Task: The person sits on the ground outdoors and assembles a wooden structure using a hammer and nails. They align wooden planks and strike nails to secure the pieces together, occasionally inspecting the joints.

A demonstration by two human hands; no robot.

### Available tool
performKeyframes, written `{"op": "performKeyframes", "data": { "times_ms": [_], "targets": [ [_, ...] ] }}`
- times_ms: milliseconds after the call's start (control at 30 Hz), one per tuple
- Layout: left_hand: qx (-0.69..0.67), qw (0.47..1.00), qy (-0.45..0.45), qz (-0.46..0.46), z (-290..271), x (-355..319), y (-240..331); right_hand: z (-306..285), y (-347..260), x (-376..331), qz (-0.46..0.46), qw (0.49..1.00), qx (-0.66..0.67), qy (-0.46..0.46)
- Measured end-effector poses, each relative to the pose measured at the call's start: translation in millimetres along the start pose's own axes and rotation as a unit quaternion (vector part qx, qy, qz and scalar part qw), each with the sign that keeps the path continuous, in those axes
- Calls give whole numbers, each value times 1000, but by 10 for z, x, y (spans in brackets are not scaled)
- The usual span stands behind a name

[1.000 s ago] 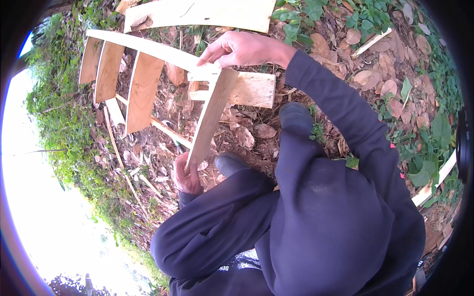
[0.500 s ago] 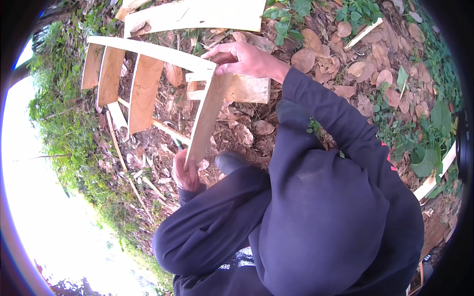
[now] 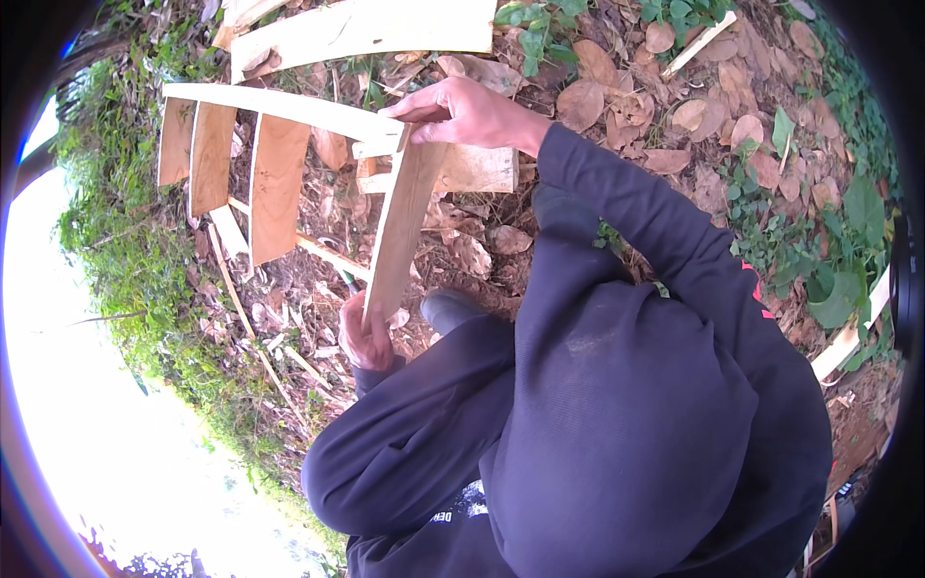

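Note:
A wooden frame (image 3: 279,104) made of a long pale rail and several upright boards stands before me, tilted. Its nearest end board (image 3: 397,226) slopes down toward my legs. At the board's lower end, my left hand (image 3: 366,332) is closed around the edge, with some fingers hidden behind the wood. My right hand (image 3: 472,114) pinches the top corner, where the rail meets that end board. Close above my left hand shows a small dark green thing, too little of it visible to name. Another board (image 3: 282,188) hangs from the rail farther left.
A short wooden block (image 3: 482,170) lies behind the end board. Beyond the frame rests a wide pale plank (image 3: 366,31). Dry leaves (image 3: 588,101) and thin wood strips (image 3: 701,44) litter the ground. Green plants grow at both sides, and my bent knees are close below the frame.
The frame and both hands keep nearly the same pose. The whole scene has shifted slightly in the view, and the rail's near end sits a little farther left.

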State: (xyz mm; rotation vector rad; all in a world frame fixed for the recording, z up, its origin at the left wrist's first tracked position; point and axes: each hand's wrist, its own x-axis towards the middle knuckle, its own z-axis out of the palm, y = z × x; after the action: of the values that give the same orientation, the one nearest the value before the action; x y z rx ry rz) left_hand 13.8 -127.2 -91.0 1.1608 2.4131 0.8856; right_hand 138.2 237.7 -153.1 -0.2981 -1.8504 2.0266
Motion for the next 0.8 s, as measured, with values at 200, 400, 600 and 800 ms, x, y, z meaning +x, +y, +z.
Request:
{"op": "performKeyframes", "data": {
  "times_ms": [200,400,600,800],
  "targets": [
    [10,999,-12,30,-3,-104,-81,3,-97,52,12,999,-50,-3],
    [-7,1000,-7,7,-10,-77,-39,36,-70,57,-2,999,-46,9],
    [-30,999,14,-11,11,-34,-87,19,0,17,4,1000,-21,16],
    [-33,999,21,-8,25,-19,-76,54,-25,36,4,1000,16,20]
  ]
}}
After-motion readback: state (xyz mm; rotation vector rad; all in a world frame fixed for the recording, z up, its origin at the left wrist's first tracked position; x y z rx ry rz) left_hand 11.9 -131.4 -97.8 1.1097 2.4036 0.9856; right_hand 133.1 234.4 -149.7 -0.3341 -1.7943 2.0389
